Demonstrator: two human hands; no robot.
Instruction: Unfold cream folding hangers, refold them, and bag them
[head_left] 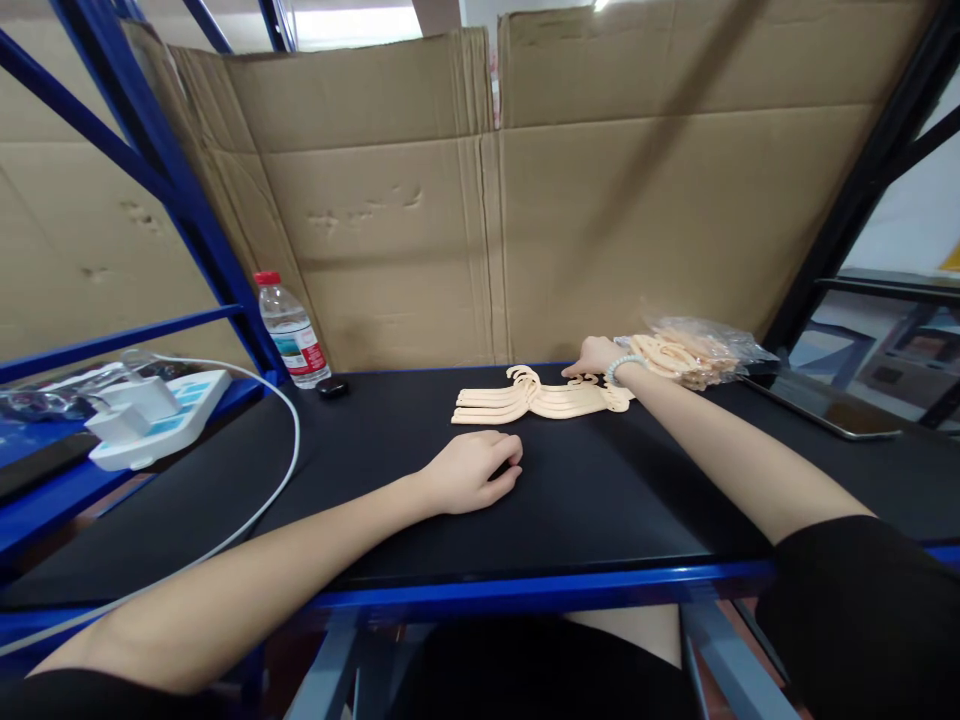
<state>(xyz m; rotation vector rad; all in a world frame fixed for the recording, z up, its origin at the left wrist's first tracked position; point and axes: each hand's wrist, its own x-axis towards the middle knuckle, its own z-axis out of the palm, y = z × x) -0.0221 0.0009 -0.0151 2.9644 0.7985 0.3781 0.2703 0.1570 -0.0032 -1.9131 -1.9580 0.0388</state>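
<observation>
Several cream-coloured clothes hangers lie stacked in overlapping rows on the black tabletop, hooks toward the back. My left hand rests on the table just in front of them. Its fingers are loosely curled with a gap to the thumb, and it holds nothing. My right hand, with a beaded bracelet at the wrist, reaches over the right-hand hangers. Its bent fingers are at a hanger's hook, though the fingertips are partly hidden. Close by, a clear plastic bag holds more cream hangers.
A water bottle with a red cap stands at the back left, beside a small black object. A white power strip sits at left, and a white cable crosses the table. Cardboard walls the back. A flat dark device lies right.
</observation>
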